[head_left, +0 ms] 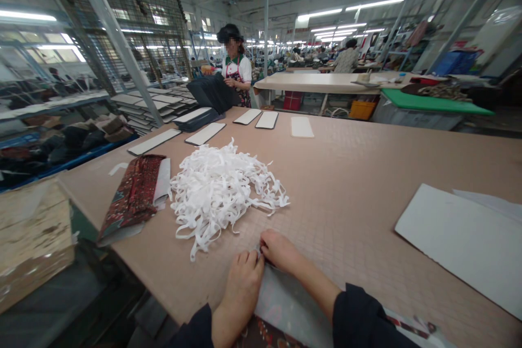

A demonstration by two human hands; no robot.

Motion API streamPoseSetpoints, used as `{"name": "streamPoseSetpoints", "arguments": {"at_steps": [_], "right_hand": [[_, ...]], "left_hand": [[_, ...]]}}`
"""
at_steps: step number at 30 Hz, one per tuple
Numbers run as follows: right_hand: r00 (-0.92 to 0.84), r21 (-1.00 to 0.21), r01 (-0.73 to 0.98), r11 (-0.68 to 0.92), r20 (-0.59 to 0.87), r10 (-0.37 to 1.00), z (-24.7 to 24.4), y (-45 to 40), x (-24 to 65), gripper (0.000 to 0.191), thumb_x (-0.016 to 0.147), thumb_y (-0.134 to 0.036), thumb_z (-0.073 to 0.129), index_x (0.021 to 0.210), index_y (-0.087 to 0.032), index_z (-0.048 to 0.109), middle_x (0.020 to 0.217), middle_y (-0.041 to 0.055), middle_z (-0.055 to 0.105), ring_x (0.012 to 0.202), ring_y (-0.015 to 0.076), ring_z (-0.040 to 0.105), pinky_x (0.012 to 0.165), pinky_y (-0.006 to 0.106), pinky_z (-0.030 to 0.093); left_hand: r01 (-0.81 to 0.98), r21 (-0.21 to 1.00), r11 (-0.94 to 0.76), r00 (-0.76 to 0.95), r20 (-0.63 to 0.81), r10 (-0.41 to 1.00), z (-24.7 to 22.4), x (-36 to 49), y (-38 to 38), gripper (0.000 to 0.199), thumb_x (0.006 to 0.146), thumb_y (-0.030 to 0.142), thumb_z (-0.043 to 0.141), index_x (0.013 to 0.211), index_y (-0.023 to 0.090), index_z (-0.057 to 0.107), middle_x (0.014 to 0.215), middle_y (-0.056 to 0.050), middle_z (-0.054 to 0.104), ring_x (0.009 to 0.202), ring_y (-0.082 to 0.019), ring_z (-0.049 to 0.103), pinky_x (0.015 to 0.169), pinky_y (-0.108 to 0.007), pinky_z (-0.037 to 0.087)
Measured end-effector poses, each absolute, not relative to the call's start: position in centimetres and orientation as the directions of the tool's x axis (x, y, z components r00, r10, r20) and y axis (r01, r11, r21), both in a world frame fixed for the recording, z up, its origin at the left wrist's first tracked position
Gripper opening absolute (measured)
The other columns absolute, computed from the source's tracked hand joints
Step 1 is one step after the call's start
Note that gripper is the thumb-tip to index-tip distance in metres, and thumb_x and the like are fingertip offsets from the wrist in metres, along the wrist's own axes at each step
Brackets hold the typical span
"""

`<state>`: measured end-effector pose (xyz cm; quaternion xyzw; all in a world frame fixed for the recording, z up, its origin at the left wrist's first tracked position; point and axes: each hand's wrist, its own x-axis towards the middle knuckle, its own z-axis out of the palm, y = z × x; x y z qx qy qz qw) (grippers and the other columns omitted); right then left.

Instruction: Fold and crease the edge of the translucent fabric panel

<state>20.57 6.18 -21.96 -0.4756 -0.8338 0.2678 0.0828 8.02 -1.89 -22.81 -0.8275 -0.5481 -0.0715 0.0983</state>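
My left hand [242,280] and my right hand [281,253] meet at the far corner of a patterned fabric piece [289,304] with a pale grey backing. Both have their fingers curled closed on its edge, fingertips almost touching. What lies right between the fingertips is too small to make out. Just beyond them, a loose heap of white strips [220,185] spreads over the table [346,196]. To its left rests a folded stack of dark red patterned fabric [136,190] with a pale backing.
A large white board [468,244] lies at the right. Several white panels with dark edges, one a panel [206,134], lie along the far left. Across the table a co-worker [236,70] handles dark sheets [214,92]. A metal post [118,43] rises at the left.
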Motion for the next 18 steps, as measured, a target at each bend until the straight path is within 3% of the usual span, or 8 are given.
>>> {"name": "streamPoseSetpoints", "arguments": {"at_steps": [5,11,15,18], "right_hand": [[-0.512,-0.492,0.774,0.399,-0.116,0.851,-22.1,6.1,20.2,0.022,0.075,-0.006,0.040,0.087,-0.016,0.055,0.089,0.0066,0.059,0.079,0.0158,0.055,0.068,0.024,0.038],[-0.488,-0.457,0.784,0.419,-0.037,0.872,-21.8,4.8,21.2,0.022,0.078,-0.004,0.040,0.090,-0.016,0.053,0.092,0.0053,0.057,0.084,0.0160,0.053,0.072,0.025,0.039],[-0.645,-0.248,0.723,0.644,0.090,0.759,-22.0,1.1,24.4,0.012,0.083,-0.012,0.046,0.087,-0.016,0.057,0.089,0.0050,0.058,0.084,0.0191,0.051,0.073,0.030,0.040],[-0.646,-0.115,0.750,0.651,0.082,0.759,-22.2,-2.2,28.7,0.013,0.081,-0.014,0.052,0.093,-0.013,0.057,0.092,0.0066,0.059,0.084,0.0208,0.052,0.070,0.032,0.041]], "left_hand": [[0.921,-0.082,-0.381,0.389,0.199,0.899,-23.0,7.9,-1.8,0.029,0.080,0.004,0.044,0.104,0.015,0.056,0.091,-0.005,0.059,0.080,-0.019,0.052,0.073,-0.035,0.044],[0.880,-0.028,-0.475,0.461,0.293,0.837,-24.0,7.6,-0.8,0.029,0.081,0.004,0.042,0.103,0.018,0.057,0.109,-0.004,0.059,0.103,-0.018,0.049,0.095,-0.037,0.033],[0.849,0.040,-0.526,0.498,0.271,0.824,-23.7,7.2,-0.2,0.032,0.080,0.004,0.041,0.102,0.018,0.058,0.110,-0.003,0.061,0.101,-0.018,0.051,0.097,-0.039,0.030],[0.831,0.043,-0.555,0.534,0.222,0.816,-23.4,6.6,0.2,0.035,0.077,0.005,0.040,0.104,0.018,0.059,0.114,-0.004,0.060,0.101,-0.021,0.052,0.096,-0.042,0.029]]}}
